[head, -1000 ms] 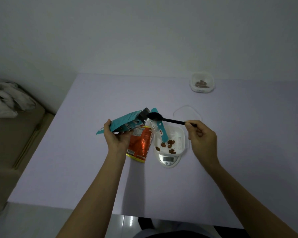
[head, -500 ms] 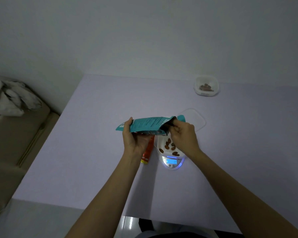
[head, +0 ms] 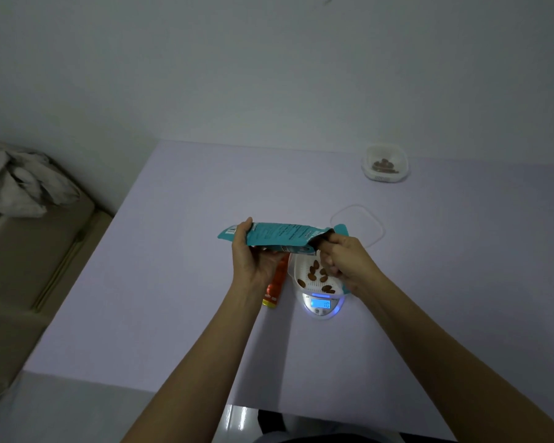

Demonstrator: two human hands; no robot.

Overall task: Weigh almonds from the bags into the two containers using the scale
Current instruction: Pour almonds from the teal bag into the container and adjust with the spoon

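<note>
Teal almond bag (head: 279, 235) hung level above the worktop (head: 173, 314). Its long axis ran left to right across you, with the sealed end pointing left and the torn mouth pointing right, above the far rim of the white container (head: 296, 273) that sat on the scale (head: 322, 306). Your left hand (head: 253, 263) gripped the bag near its left end, thumb over the top edge and fingers curled beneath. Your right hand (head: 344, 262) sat at the mouth with its fingers curled; whether they pinched anything, I could not tell. Almonds (head: 314, 276) lay in the container, and the scale's display glowed blue. An orange bag (head: 277, 282) lay flat just left of the scale, partly under your left hand. A clear lid (head: 359, 225) lay just beyond the teal bag's mouth. The second container (head: 385, 163), with almonds inside, stood well apart near the far edge. Broad worktop stretched from your hands to the left edge, and from the scale to the near edge.
</note>
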